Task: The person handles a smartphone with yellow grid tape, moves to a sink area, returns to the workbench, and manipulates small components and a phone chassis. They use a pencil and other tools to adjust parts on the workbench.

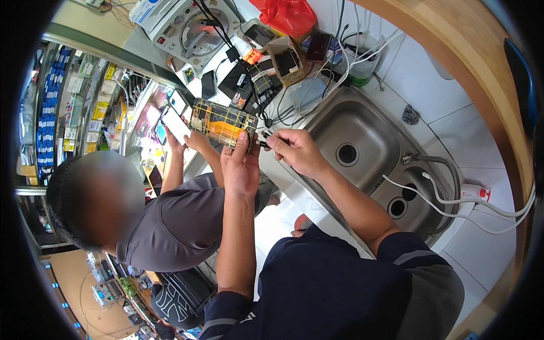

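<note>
The left hand (241, 167) is closed on the right end of the yellow rack (222, 123), long axis crosswise beside the sink (362, 122), while the right hand (294, 148) pinches a small plug (264, 144) just right of it.

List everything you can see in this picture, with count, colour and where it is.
open phone in clamp frame: one, yellow and orange, counter edge, held by the left hand
cable plug: one, dark, pinched by the right hand beside the frame
sink: one, steel, right of centre
white cables: two, over the sink's right rim
power adapter: one, white and red, right tiles
round machine: one, white, top
red bag: one, top
phones and parts: several, dark, top counter
seated person: one, grey shirt, left, holding a lit phone
left hand: one, centre
right hand: one, centre
</note>
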A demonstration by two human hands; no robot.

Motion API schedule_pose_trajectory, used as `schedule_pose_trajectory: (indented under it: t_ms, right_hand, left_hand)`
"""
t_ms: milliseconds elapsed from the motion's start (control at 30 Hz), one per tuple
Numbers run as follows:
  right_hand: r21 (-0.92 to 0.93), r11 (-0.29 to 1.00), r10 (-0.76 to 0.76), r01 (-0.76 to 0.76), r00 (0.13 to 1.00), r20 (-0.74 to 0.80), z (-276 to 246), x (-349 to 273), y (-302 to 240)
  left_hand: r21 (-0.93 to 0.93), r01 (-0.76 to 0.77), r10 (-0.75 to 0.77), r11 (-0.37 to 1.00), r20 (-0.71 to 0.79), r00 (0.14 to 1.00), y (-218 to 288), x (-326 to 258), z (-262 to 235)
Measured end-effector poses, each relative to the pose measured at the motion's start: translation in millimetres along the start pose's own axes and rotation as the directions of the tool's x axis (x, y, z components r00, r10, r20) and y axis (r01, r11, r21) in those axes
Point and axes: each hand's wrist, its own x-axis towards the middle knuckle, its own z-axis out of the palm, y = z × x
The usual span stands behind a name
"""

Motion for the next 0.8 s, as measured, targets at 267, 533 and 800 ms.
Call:
schedule_pose_trajectory:
  t_ms: [267, 533, 800]
  right_hand:
    - [-0.204, 0.975, -0.09, 0.088, 0.996, 0.001, 2, -2, -6]
    - [-0.263, 0.961, -0.09, 0.088, 0.996, 0.001, -2, -5, 11]
    - [0.485, 0.872, 0.158, -0.074, 0.978, -0.135, -12, 18, 72]
  left_hand:
    - [0.021, -0.011, 0.011, 1.0, 0.013, 1.0, -2, -2, 7]
    - [0.3, 0.012, -0.024, 0.954, 0.036, 0.999, 0, -7, 8]
    - [0.749, -0.162, 0.115, 0.643, 0.116, 0.987, -16, 11, -10]
